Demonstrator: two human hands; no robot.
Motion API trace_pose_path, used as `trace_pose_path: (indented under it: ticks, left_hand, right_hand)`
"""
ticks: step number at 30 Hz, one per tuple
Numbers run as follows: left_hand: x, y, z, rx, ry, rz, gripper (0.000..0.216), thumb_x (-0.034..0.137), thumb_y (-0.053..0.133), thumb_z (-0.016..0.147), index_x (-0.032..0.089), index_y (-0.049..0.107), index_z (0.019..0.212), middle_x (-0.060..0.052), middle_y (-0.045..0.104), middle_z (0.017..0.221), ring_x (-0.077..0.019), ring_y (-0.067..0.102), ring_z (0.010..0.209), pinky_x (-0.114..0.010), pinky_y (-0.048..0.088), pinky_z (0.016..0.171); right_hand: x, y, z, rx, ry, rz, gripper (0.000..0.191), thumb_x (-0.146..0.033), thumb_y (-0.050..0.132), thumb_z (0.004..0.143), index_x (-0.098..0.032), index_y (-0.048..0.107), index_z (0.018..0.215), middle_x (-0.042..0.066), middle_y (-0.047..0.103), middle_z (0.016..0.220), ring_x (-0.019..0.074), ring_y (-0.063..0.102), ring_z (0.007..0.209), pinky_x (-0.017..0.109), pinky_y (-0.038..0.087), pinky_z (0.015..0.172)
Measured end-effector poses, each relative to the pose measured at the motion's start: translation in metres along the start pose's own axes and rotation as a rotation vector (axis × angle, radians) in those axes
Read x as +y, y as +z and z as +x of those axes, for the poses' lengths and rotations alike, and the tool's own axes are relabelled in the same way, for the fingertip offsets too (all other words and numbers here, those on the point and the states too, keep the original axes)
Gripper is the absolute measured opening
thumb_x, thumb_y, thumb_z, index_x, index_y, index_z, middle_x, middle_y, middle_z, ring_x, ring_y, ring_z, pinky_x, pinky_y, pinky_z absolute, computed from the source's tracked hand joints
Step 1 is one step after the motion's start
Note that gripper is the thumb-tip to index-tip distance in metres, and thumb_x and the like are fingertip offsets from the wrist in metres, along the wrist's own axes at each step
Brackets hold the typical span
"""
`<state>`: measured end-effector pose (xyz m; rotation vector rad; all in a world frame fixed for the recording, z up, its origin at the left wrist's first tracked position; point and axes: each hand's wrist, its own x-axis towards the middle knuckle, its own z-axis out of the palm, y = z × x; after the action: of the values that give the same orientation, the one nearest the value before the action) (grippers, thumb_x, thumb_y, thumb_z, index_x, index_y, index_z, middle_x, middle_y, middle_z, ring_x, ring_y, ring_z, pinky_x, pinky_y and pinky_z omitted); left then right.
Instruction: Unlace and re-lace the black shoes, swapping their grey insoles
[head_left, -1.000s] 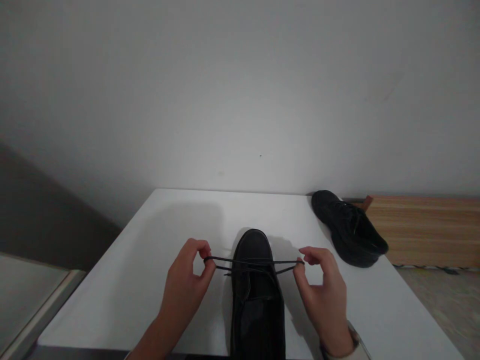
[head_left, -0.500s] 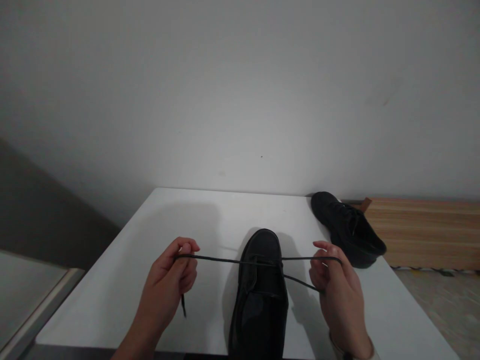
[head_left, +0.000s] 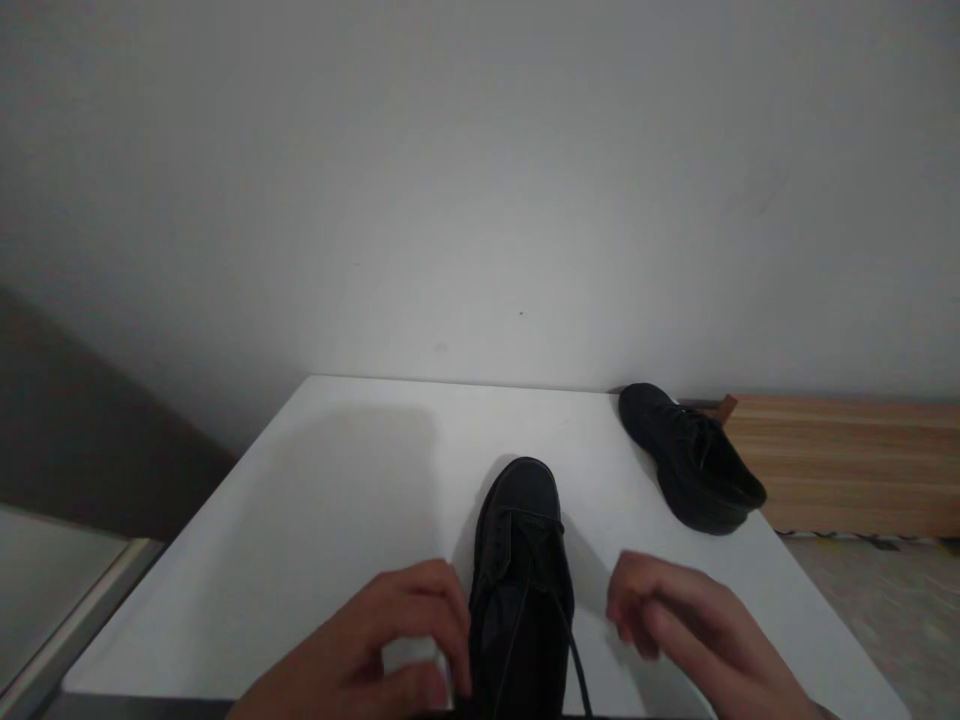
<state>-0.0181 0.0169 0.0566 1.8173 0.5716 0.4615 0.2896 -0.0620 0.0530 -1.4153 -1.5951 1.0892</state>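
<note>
A black shoe (head_left: 525, 490) stands on the white table, toe pointing away from me. Its black shoelace (head_left: 577, 660) runs back from the eyelets over the opening, both ends trailing towards me and out of the picture. Beside the shoe's left edge is my left hand (head_left: 405, 630), fingers bent and thumb apart, with nothing seen in it; whether it touches the shoe I cannot tell. My right hand (head_left: 682, 630) hovers to the right of the shoe, fingers loosely curled and thumb apart, slightly blurred, and no lace shows in it.
A second black shoe (head_left: 690, 460), laced, stands at the table's right back edge. The white table (head_left: 360, 480) meets a pale wall (head_left: 480, 200) at the back. To the right is a wood-grain panel (head_left: 847, 465); a pale framed edge (head_left: 82, 620) lies to the left.
Both hands have let go of the lace, which was stretched sideways across the shoe, and moved down towards me. The lace now lies lengthwise over the shoe's opening.
</note>
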Motion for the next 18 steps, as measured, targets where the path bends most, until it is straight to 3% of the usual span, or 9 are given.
trace_pose_path:
  ticks: [2,4,6,9,12,18]
  left_hand:
    - [-0.012,0.01,0.013,0.199,-0.021,0.034,0.028,0.041,0.048,0.101,0.023,0.066,0.09,-0.004,0.063,0.092,-0.0187,0.061,0.089,-0.03,0.049,0.084]
    - [-0.025,0.02,0.023,0.313,-0.033,0.082,0.013,0.032,0.054,0.098,0.025,0.062,0.105,-0.006,0.061,0.108,-0.0219,0.059,0.106,-0.036,0.047,0.097]
    - [-0.035,0.03,0.03,0.332,-0.032,0.103,0.034,0.025,0.06,0.093,0.028,0.053,0.125,-0.008,0.052,0.132,-0.0255,0.049,0.127,-0.045,0.039,0.111]
    - [-0.044,0.042,0.038,0.293,-0.036,0.101,0.061,0.015,0.06,0.087,0.03,0.038,0.143,-0.01,0.034,0.153,-0.0274,0.031,0.145,-0.053,0.025,0.122]
    - [-0.048,0.05,0.043,0.281,-0.02,0.088,0.073,0.006,0.055,0.082,0.028,0.033,0.148,-0.01,0.028,0.159,-0.0271,0.026,0.15,-0.054,0.019,0.125]
    - [-0.058,0.061,0.045,0.355,-0.069,-0.044,0.083,-0.002,0.047,0.075,0.024,0.027,0.151,-0.012,0.031,0.16,-0.0291,0.03,0.148,-0.056,0.019,0.125]
  right_hand:
    - [0.006,0.01,0.024,0.213,0.079,-0.068,0.036,-0.053,0.055,0.093,-0.022,0.067,0.079,0.004,0.064,0.072,0.0168,0.057,0.063,0.028,0.049,0.061]
    - [0.017,0.02,0.044,0.272,0.098,-0.07,0.034,-0.053,0.058,0.09,-0.022,0.07,0.094,0.003,0.065,0.076,0.0171,0.057,0.063,0.029,0.048,0.06]
    - [0.027,0.029,0.057,0.247,0.101,-0.059,0.034,-0.051,0.059,0.089,-0.022,0.07,0.103,0.004,0.067,0.082,0.0179,0.058,0.067,0.029,0.048,0.06]
    - [0.034,0.036,0.069,0.184,0.065,-0.067,0.026,-0.045,0.059,0.089,-0.022,0.07,0.091,0.005,0.067,0.085,0.0188,0.06,0.073,0.03,0.047,0.063]
    - [0.028,0.037,0.074,0.179,0.007,-0.104,0.024,-0.041,0.056,0.091,-0.021,0.065,0.079,0.003,0.065,0.079,0.0187,0.059,0.074,0.031,0.046,0.067]
    - [0.004,0.036,0.079,0.246,-0.023,-0.1,0.031,-0.044,0.048,0.098,-0.022,0.056,0.077,0.0,0.057,0.067,0.0157,0.051,0.062,0.028,0.04,0.057]
